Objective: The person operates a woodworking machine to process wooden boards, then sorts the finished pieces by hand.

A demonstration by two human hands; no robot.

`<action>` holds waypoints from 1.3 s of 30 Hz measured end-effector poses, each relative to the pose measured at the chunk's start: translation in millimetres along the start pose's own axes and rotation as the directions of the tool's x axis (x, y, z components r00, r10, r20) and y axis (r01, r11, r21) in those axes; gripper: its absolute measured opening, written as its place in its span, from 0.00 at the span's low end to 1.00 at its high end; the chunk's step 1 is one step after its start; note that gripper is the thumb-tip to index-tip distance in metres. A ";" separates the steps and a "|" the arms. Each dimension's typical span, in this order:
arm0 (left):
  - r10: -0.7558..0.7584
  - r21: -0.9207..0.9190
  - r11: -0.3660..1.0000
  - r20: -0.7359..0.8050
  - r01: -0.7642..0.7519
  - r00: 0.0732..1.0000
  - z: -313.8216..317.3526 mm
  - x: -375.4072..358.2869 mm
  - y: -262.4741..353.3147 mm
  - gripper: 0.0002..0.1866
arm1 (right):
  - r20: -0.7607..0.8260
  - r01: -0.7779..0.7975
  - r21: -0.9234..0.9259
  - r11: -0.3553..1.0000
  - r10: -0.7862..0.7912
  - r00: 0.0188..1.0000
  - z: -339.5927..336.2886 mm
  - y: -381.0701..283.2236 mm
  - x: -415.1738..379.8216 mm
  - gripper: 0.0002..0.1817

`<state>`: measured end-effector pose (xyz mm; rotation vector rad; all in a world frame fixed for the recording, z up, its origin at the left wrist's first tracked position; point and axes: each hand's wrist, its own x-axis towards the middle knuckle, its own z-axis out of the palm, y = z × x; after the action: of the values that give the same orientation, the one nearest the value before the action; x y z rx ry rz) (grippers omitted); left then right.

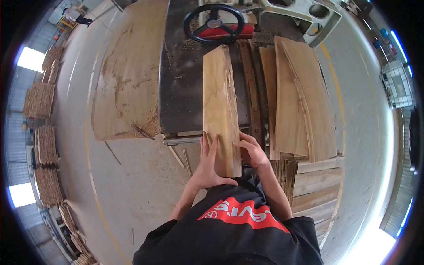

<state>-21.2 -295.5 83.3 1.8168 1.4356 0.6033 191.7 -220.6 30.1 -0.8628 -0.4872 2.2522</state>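
A long wooden board [218, 104] with a rough right edge lies lengthwise on the dark machine table [181, 92], its near end sticking out past the table's front edge towards my body. My left hand [210, 163] rests on the board's near left part, fingers on its top face and thumb by the near end. On the other side, my right hand [252, 151] holds the board's right edge, fingers bent against it. The undersides of both grips are hidden.
A black handwheel [213, 24] stands beyond the board. Wide planks [293, 97] lie to the right, above stacked boards [316, 185]. A sawdust-strewn panel [128, 75] adjoins the table's left side. A person [77, 17] stands far off at upper left.
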 end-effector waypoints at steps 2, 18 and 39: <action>-0.074 -0.010 0.997 -0.027 0.074 0.997 10.4 -1.6 -20.8 0.93 | 0.075 0.038 -0.084 0.996 -0.032 0.997 0.1 -4.8 5.9 0.28; -0.214 0.134 0.966 -0.076 0.223 0.974 42.9 -0.6 -59.6 0.95 | -0.046 0.350 -0.789 0.506 -0.616 0.787 39.1 6.0 22.4 0.45; 0.008 0.436 0.880 -0.410 0.188 0.912 77.9 64.2 -89.8 0.50 | 0.213 0.068 -0.959 -0.276 -0.538 0.816 15.1 38.6 23.2 0.49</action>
<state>-2.0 -243.9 -40.1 2.0508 2.0824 0.6462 150.7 -233.1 9.6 -1.4820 -2.2217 0.6216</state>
